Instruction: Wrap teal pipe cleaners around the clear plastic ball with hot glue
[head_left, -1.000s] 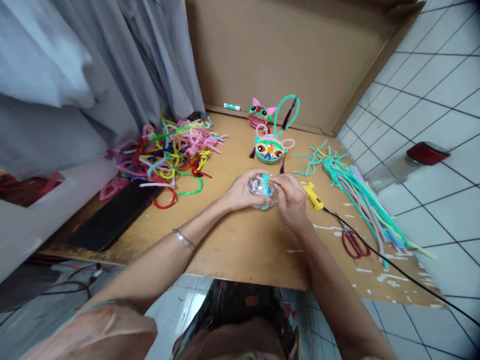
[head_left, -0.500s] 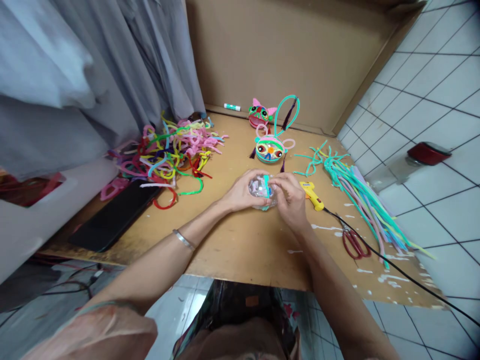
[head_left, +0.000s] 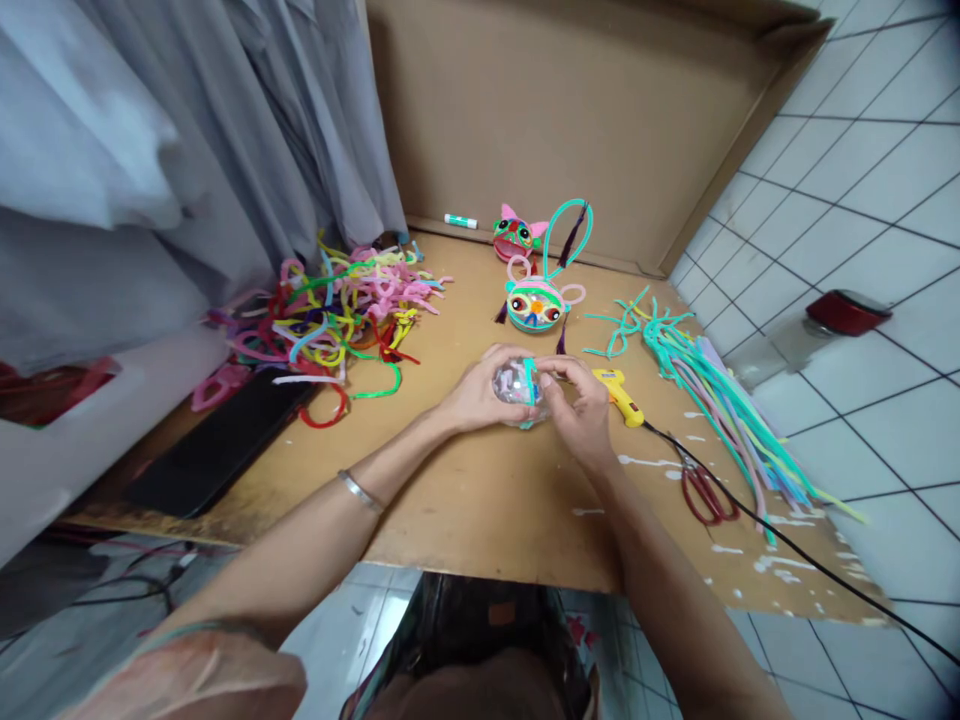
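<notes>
My left hand [head_left: 474, 394] is wrapped around a clear plastic ball [head_left: 511, 381] with small coloured bits visible through it. A turquoise pipe cleaner [head_left: 532, 382] runs down the ball's surface. On the ball's right side, my right hand [head_left: 583, 408] has thumb and forefinger closed at the pipe cleaner; the very tips are partly hidden. Just beyond the hands stands a round animal head [head_left: 536, 305] with pink ear loops, a turquoise handle loop and dark tassels. A yellow glue gun [head_left: 619, 397] lies right beside my right hand.
Tangled pipe cleaners [head_left: 352, 310] pile up at left, near a black phone-like slab [head_left: 217, 440]. Straight ones [head_left: 720, 400] lie at right, by red-handled scissors [head_left: 705, 490] and a black cord [head_left: 780, 535]. A red animal head [head_left: 514, 238] and glue stick [head_left: 460, 221] sit behind.
The turquoise pipe cleaner's upper end now bends to the right on the ball. My right fingers have shifted slightly, and the whole view has moved a little.
</notes>
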